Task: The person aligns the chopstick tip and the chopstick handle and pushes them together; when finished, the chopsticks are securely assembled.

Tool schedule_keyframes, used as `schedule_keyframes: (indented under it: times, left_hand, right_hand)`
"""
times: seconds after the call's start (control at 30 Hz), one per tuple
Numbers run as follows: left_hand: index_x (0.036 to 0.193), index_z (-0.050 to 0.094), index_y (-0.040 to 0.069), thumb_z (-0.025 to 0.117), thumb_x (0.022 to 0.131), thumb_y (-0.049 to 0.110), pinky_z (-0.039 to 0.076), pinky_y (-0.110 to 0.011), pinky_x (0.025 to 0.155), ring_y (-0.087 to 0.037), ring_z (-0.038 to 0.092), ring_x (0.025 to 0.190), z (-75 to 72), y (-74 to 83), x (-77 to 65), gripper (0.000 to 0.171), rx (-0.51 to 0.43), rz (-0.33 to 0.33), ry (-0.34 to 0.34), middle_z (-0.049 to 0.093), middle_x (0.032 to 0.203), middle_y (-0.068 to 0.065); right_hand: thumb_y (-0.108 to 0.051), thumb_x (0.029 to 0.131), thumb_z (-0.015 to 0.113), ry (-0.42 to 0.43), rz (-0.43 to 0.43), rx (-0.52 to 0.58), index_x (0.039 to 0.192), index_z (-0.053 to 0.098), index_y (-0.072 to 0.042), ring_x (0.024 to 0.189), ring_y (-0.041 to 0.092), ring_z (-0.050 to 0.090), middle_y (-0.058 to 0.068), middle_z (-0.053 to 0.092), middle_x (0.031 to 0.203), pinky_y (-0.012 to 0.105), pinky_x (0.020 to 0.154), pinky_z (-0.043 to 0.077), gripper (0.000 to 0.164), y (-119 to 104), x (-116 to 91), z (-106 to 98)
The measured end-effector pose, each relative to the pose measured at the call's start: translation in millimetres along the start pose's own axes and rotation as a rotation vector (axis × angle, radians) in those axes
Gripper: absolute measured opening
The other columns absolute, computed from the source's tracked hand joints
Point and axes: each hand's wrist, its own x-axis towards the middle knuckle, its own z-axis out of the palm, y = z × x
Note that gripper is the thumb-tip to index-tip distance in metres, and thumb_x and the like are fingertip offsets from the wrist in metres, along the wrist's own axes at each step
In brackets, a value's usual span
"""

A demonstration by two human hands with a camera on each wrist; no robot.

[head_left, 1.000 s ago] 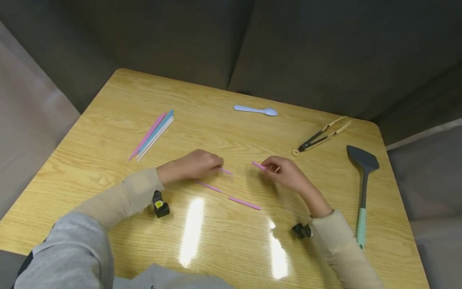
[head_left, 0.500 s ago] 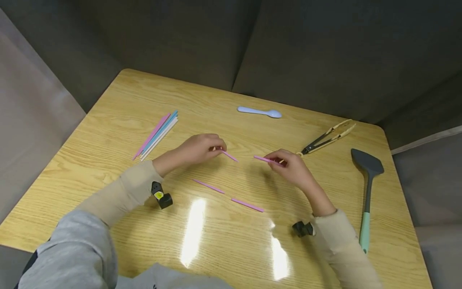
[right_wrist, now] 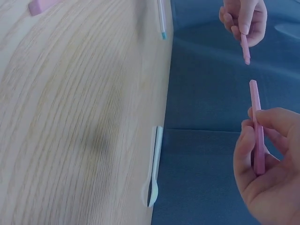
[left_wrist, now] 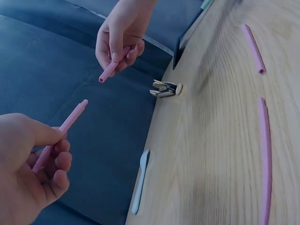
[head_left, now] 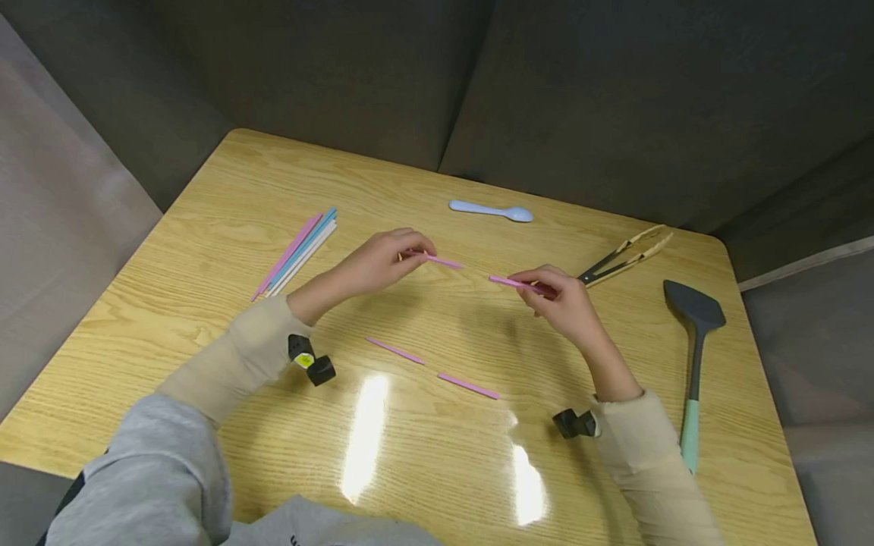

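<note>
My left hand (head_left: pixel 382 262) pinches a slim pink chopstick half (head_left: pixel 445 262) between thumb and fingers. In the left wrist view its free end narrows to a small stepped tip (left_wrist: pixel 84 102). Opposite it, my right hand (head_left: pixel 565 303) pinches a thicker pink chopstick half (right_wrist: pixel 257 126), whose facing end has a hole (left_wrist: pixel 101 79). Both halves are held up over the table, ends pointing toward each other with a short gap between. Below them on the wood lie two more pink halves, a tapered one (head_left: pixel 394 350) and a thicker one (head_left: pixel 468 386), nearly in line, slightly apart.
Pink, blue and white chopsticks (head_left: pixel 295 254) lie bundled at the left of the wooden table (head_left: pixel 423 462). A pale blue spoon (head_left: pixel 492 211) is near the back edge. Tongs (head_left: pixel 624 256), partly behind my right hand, and a dark spatula (head_left: pixel 695 307) with green handle are at right.
Both hands have moved away from my body, the left one rising off the table, each with its chopstick half. The halves now point more directly at each other. The two lying halves stay put.
</note>
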Motion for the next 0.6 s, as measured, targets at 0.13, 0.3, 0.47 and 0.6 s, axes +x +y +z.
schedule_keyframes:
  times: [0.13, 0.3, 0.47, 0.6]
  left_hand:
    - [0.108, 0.061, 0.002, 0.051, 0.091, 0.010, 0.047, -0.028, 0.074, -0.016, 0.055, 0.086, 2.3, 3.8, 2.7, 0.021, -0.043, -0.021, 0.031, 0.060, 0.099, -0.009]
    - [0.101, 0.064, 0.001, 0.055, 0.089, 0.008, 0.049, -0.023, 0.070, -0.015, 0.059, 0.079, 9.4, 6.0, 6.0, 0.016, -0.139, -0.060, 0.096, 0.062, 0.094, -0.009]
    - [0.100, 0.064, 0.002, 0.057, 0.087, 0.009, 0.050, -0.023, 0.066, -0.014, 0.060, 0.072, 14.9, 8.4, 7.7, 0.016, -0.234, -0.091, 0.128, 0.063, 0.090, -0.008]
    - [0.100, 0.064, 0.003, 0.058, 0.087, 0.011, 0.050, -0.024, 0.065, -0.014, 0.060, 0.071, 16.7, 11.2, 8.0, 0.016, -0.261, -0.101, 0.128, 0.064, 0.088, -0.007]
  right_hand:
    - [-0.002, 0.086, 0.057, 0.002, 0.009, 0.023, 0.103, 0.064, 0.004, 0.057, 0.013, 0.047, 0.015, 0.057, 0.086, 0.021, 0.047, 0.043, 0.019, -16, -2, -2]
    - [-0.002, 0.087, 0.056, 0.004, 0.066, 0.042, 0.102, 0.062, 0.006, 0.058, 0.024, 0.050, 0.016, 0.055, 0.082, 0.023, 0.048, 0.043, 0.019, -25, -2, -3]
    - [-0.009, 0.087, 0.058, 0.004, 0.094, 0.088, 0.102, 0.063, 0.003, 0.057, 0.019, 0.052, 0.014, 0.056, 0.078, 0.023, 0.048, 0.044, 0.020, -10, 0, -1]
    - [-0.011, 0.087, 0.058, 0.009, 0.086, 0.117, 0.102, 0.063, 0.001, 0.055, 0.016, 0.051, 0.013, 0.057, 0.074, 0.023, 0.047, 0.045, 0.020, -6, 0, 0]
